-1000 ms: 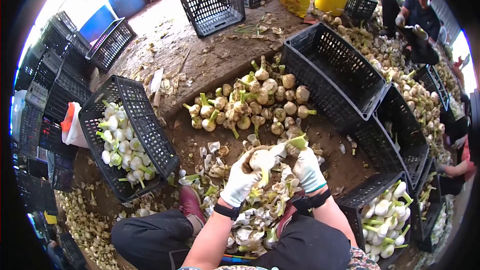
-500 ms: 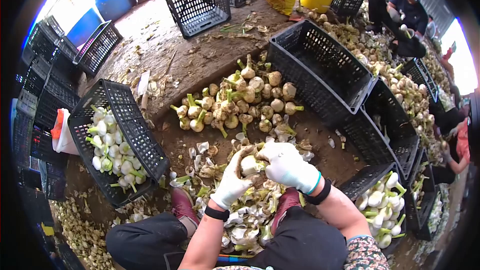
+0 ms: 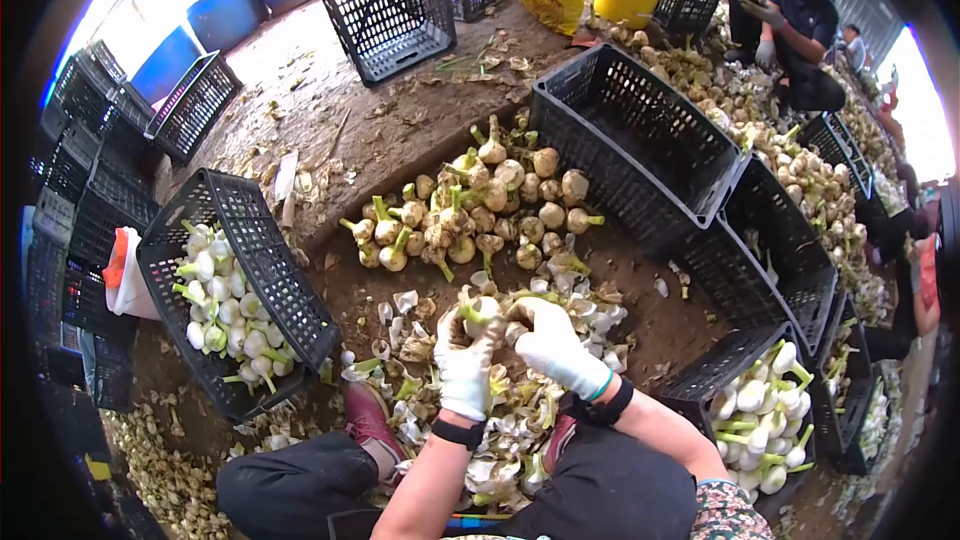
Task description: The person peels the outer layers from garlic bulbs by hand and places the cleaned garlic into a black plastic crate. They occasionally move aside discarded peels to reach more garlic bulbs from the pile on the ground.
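My left hand point(image 3: 463, 372), in a white glove with soiled fingers, is wrapped round a garlic bulb point(image 3: 480, 310) whose green stem end shows. Close beside it is my right hand point(image 3: 562, 348), also gloved, with its fingers curled in; what they pinch, if anything, is hidden. Ahead of both hands lies a heap of unpeeled garlic bulbs point(image 3: 470, 208) with cut stems. Loose garlic skins point(image 3: 490, 440) cover the ground between my shoes and under my hands.
A tilted black crate point(image 3: 275, 260) with peeled white garlic point(image 3: 232, 290) stands at left. Another crate point(image 3: 700, 375) of peeled bulbs is at right, near stacked black crates point(image 3: 625, 165). A co-worker point(image 3: 800, 20) sits at the upper right by a long garlic pile point(image 3: 700, 90).
My left hand has turned more upright, and the bulb in it now shows its stem end. My right hand has drawn slightly down and away from it. The co-worker's arms have moved up.
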A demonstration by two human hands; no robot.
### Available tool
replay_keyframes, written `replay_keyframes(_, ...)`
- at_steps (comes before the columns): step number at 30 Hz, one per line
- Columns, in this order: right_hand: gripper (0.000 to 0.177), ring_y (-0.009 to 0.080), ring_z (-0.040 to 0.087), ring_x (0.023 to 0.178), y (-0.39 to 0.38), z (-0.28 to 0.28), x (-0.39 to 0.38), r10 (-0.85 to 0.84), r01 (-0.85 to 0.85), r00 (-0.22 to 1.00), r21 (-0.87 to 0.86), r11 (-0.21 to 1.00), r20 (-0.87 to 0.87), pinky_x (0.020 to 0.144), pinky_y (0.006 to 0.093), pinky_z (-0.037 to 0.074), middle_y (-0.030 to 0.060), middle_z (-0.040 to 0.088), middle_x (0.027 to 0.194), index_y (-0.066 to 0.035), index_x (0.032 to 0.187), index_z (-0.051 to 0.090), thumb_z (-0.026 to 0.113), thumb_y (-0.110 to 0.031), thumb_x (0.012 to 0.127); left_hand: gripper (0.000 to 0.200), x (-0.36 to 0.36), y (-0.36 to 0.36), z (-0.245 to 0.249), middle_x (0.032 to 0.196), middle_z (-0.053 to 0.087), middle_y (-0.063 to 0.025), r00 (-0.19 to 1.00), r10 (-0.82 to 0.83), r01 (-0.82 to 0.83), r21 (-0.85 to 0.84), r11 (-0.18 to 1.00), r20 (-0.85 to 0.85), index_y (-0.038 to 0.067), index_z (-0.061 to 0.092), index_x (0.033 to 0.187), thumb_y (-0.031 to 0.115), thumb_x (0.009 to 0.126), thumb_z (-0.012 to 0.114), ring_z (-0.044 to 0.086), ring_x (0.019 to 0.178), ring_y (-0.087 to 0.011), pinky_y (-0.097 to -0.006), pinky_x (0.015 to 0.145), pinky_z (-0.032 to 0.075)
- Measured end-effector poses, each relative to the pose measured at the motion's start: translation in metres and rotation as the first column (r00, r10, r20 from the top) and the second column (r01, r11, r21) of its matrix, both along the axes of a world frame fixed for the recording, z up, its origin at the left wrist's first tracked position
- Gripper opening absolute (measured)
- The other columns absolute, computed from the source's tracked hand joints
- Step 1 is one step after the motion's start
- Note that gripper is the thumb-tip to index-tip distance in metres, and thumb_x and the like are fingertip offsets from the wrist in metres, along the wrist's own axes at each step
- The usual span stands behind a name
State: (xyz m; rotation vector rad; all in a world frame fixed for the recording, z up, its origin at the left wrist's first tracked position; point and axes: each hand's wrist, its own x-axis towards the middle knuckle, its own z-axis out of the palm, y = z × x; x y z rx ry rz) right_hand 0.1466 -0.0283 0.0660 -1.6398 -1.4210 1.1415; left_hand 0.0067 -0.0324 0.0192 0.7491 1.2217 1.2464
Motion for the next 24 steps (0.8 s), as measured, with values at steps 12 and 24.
replay_keyframes(12, 0.031, 0.04, 0.062, 0.093, 0.003, -0.106, 0.084, -0.029, 0.044, 0.837, -0.014, 0.999, 0.546, 0.084, 0.0461, 0.049, 0.0216, 0.065, 0.096, 0.0, 0.096, 0.063, 0.065, -0.026, 0.078, 0.039, -0.019, 0.023, 0.021, 0.123, 0.063, -0.0149, 0.6, -0.014, 0.111, -0.066, 0.992, 0.8, 0.016, 0.057, 0.131, 0.032, 0.095, 0.06, 0.065, 0.107, -0.03, -0.0491, 0.093, 0.054)
replay_keyframes(24, 0.031, 0.0154, 0.058, 0.055, 0.166, -0.201, 0.176, -0.668, 0.655, 0.742, -0.159, 0.739, -0.05, 0.05, 0.0312, 0.047, 0.0063, 0.066, 0.077, -0.006, 0.112, 0.068, 0.052, -0.005, 0.086, 0.057, -0.175, 0.103, 0.088, 0.13, 0.056, -0.0213, 0.69, -0.064, -0.381, 0.436, 0.815, 0.721, 0.002, 0.052, 0.13, 0.036, 0.088, 0.07, 0.058, 0.119, -0.0334, -0.0438, 0.102, 0.053)
